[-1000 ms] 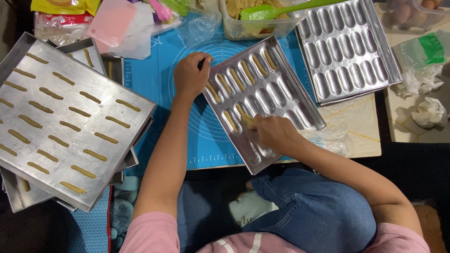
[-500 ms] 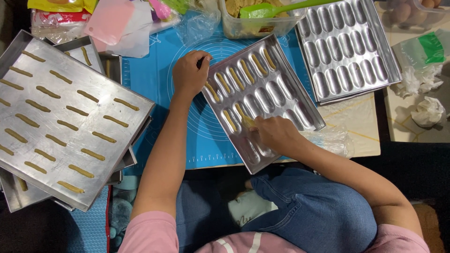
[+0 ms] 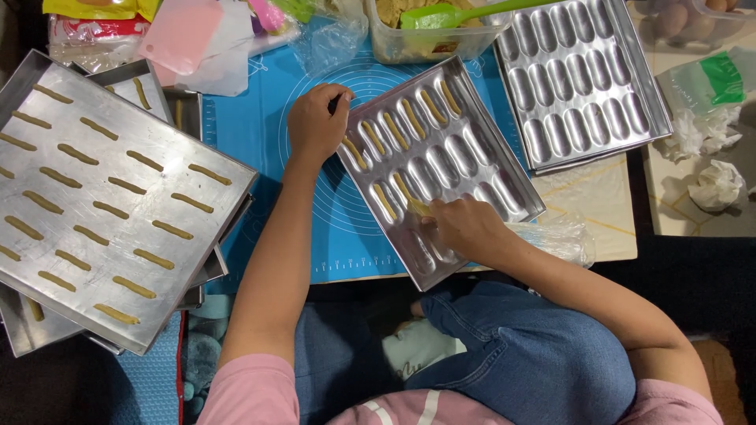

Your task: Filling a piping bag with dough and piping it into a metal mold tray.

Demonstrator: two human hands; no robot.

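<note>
Under the right hand [image 3: 466, 228] fingertips lies a dough strip [image 3: 411, 197].

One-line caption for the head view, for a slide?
Left hand steadies a metal finger-mould tray while right hand presses dough into a cavity.

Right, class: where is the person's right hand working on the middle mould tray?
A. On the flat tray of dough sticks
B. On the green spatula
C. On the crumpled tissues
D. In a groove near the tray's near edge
D: the right hand presses a dough strip into a groove of the mould tray near its near edge, while the left hand holds the tray's far corner.
</note>
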